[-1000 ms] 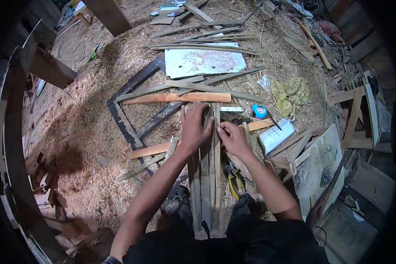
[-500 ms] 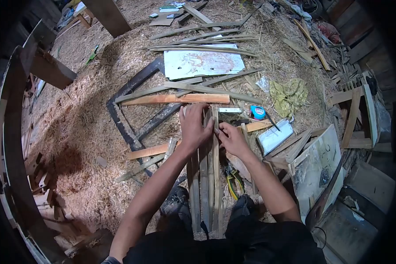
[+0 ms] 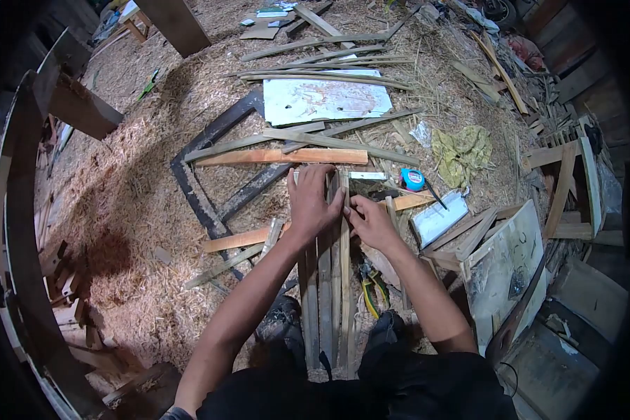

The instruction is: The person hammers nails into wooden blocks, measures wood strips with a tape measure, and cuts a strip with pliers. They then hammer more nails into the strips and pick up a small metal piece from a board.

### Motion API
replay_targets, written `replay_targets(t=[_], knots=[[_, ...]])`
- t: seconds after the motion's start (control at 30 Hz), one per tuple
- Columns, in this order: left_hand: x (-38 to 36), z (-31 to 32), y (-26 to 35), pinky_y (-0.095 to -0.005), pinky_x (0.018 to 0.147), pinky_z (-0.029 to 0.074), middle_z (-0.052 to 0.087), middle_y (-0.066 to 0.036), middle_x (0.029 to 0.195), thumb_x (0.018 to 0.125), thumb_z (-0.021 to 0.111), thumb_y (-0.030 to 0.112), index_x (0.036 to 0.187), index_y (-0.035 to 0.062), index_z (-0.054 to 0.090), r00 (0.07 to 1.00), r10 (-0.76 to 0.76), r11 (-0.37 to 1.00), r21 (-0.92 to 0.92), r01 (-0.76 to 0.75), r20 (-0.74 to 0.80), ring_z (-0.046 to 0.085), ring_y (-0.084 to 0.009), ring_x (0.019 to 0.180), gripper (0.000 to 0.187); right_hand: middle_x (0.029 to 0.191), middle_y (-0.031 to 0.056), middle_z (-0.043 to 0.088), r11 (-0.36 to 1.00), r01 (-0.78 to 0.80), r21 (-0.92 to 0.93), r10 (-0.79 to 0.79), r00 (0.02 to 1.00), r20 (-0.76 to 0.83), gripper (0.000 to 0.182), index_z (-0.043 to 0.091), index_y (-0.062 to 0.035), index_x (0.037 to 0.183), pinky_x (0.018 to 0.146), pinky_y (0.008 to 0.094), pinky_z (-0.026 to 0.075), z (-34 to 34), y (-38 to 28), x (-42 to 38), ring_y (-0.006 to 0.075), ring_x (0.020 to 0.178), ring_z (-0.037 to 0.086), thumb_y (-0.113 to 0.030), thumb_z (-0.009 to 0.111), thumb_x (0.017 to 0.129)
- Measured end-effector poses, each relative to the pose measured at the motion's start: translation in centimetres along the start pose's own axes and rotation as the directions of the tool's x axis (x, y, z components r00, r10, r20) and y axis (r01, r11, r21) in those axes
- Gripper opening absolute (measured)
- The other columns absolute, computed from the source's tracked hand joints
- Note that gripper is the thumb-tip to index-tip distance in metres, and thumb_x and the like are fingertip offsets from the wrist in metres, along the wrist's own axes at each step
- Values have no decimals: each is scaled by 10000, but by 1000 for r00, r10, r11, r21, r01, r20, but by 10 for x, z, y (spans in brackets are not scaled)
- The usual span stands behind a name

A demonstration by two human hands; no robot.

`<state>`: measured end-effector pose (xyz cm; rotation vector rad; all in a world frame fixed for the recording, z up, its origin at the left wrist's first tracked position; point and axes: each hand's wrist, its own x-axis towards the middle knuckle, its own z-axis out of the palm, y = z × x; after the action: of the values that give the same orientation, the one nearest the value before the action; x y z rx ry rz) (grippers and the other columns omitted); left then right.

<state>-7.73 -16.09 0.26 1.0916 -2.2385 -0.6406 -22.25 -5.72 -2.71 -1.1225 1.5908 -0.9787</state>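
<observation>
Several long wooden strips [image 3: 325, 294] lie side by side, running from between my feet toward the middle of the floor. Across their far ends lies my left hand [image 3: 315, 203], its fingers bent over the tops and its thumb along the right side. My right hand [image 3: 372, 222] is closed at the right edge, thumb and fingers pinching the outermost strip near its far end. Both hands hide parts of the strips. Just to the right of the strips rest yellow-and-black pliers [image 3: 375, 290].
A blue tape measure [image 3: 412, 180] and a pencil-like dark stick [image 3: 437, 197] lie ahead on the right. Beyond my hands are an orange-toned board [image 3: 280, 157], a dark frame [image 3: 189, 183] and a stained white panel [image 3: 327, 99]. A wooden box [image 3: 504, 269] stands right. Shavings cover the floor.
The view has shifted very slightly. Both hands keep about the same hold on the strips.
</observation>
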Motion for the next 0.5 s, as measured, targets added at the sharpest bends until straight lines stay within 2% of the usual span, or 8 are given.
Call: replay_targets(t=[0.1,0.2,0.3,0.5], knots=[[0,0,0,-585,1164,195,614,-95,1183,822,739,265,1215,106,578,1000,-1,1000,-5,1,-5,530,-309,1228,453,816,126,643,987,-97,129,96,995,14,144,558,17,1039,622,350,497,-2,-19,-5,179,682,634,-118,582,997],[0,0,0,-580,1166,191,615,-95,1181,821,739,264,1218,109,581,1000,2,1000,-10,-2,3,529,-306,1228,454,811,111,641,989,-62,132,63,998,1,162,561,23,1032,589,330,485,-1,-17,-5,135,660,607,-136,584,1011],[0,1,-1,-581,1164,191,615,-94,1180,822,737,263,1217,113,584,1000,5,1000,-4,-5,5,530,-304,1224,450,807,113,639,998,3,60,-1,1000,-26,174,567,25,1030,605,331,483,1,-11,-4,130,667,591,-145,596,1008],[3,-1,2,-587,1159,198,625,-93,1160,815,743,272,1204,114,588,1000,-19,1000,1,19,19,531,-309,1218,447,779,111,632,996,48,75,-43,997,-61,173,587,26,1030,628,329,471,5,0,-2,124,677,570,-142,607,998]])
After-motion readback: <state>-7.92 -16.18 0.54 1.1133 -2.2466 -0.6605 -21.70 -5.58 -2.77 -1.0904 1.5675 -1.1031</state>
